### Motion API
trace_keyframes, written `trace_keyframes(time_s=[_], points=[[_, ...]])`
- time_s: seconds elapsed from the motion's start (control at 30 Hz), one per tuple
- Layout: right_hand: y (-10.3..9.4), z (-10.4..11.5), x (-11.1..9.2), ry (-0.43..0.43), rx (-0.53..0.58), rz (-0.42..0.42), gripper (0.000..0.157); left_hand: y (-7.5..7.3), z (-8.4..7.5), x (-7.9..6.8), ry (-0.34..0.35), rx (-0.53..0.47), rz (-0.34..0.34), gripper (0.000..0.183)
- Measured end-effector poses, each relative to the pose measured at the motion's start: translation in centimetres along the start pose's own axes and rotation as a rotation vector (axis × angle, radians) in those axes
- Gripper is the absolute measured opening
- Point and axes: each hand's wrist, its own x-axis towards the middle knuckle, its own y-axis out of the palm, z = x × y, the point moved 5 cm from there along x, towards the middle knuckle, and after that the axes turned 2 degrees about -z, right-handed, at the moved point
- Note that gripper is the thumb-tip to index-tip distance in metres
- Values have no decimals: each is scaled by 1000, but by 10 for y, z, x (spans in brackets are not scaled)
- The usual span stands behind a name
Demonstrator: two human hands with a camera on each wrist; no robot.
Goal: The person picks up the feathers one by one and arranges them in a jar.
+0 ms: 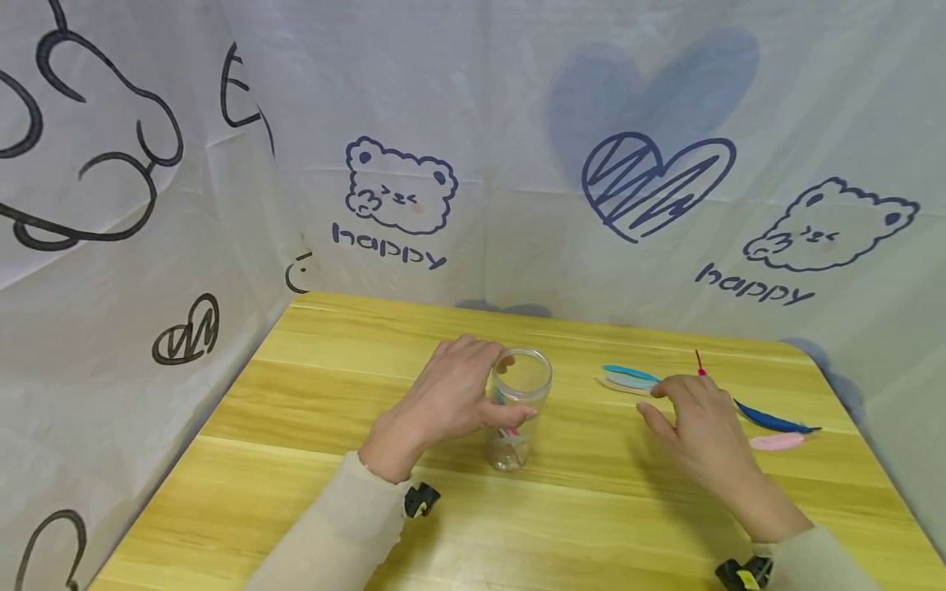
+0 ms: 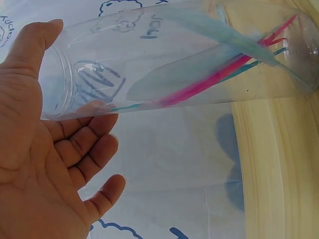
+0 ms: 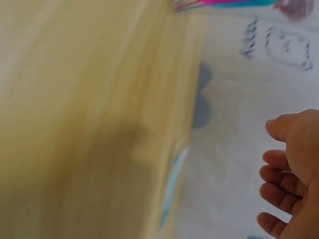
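My left hand (image 1: 451, 392) grips a clear plastic jar (image 1: 520, 456) near its open rim, thumb on one side and fingers on the other. The jar stands upright on the table. Inside it, in the left wrist view, lie pale blue feathers (image 2: 172, 72) and a bright pink feather (image 2: 204, 85), with teal stems among them. My right hand (image 1: 698, 423) hovers over the table, fingers loosely bent and holding nothing. Just left of its fingertips are a bright blue feather (image 1: 628, 373) and a pale feather (image 1: 631, 382).
Right of my right hand lie a dark blue feather (image 1: 776, 420) and a light pink feather (image 1: 778, 442). A thin red feather tip (image 1: 698, 361) shows behind that hand. The wood-grain table (image 1: 310, 460) backs onto a white cloth (image 1: 517, 246) with drawn bears and hearts.
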Motion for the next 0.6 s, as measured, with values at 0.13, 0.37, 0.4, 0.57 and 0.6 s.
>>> trace_keyframes(time_s=[0.13, 0.37, 0.4, 0.57, 0.6], points=[[6, -33, -21, 80, -47, 140, 36, 0, 0, 0, -2, -11, -1, 61], [5, -92, -54, 186, -156, 365, 59, 0, 0, 0, -6, 3, 9, 62], [5, -100, -59, 202, -168, 390, 62, 0, 0, 0, -6, 7, 11, 63], [2, -135, -78, 238, -217, 430, 64, 0, 0, 0, -6, 4, 11, 62], [1, -141, -81, 243, -225, 435, 65, 0, 0, 0, -7, 1, 10, 62]])
